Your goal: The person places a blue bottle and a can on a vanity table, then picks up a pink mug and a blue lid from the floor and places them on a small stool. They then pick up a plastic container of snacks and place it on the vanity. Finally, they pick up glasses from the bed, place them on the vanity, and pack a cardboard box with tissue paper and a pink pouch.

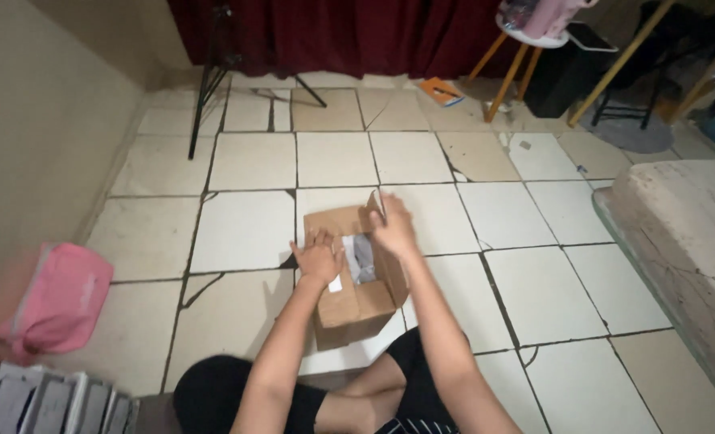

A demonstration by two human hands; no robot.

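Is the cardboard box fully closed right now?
No: the cardboard box on the tiled floor is partly open, the right hand lifting one flap while the left hand presses another.

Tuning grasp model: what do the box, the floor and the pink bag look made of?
Box: brown cardboard, matte, with folded flaps; the left hand presses one, the right hand holds another.
Floor: pale tiles, likely ceramic, slight sheen, dark cracked joints.
Pink bag: probably fabric; soft and slumped, blurred.

Bare forearms, no sleeves; black shorts (213, 390) with white stripes.
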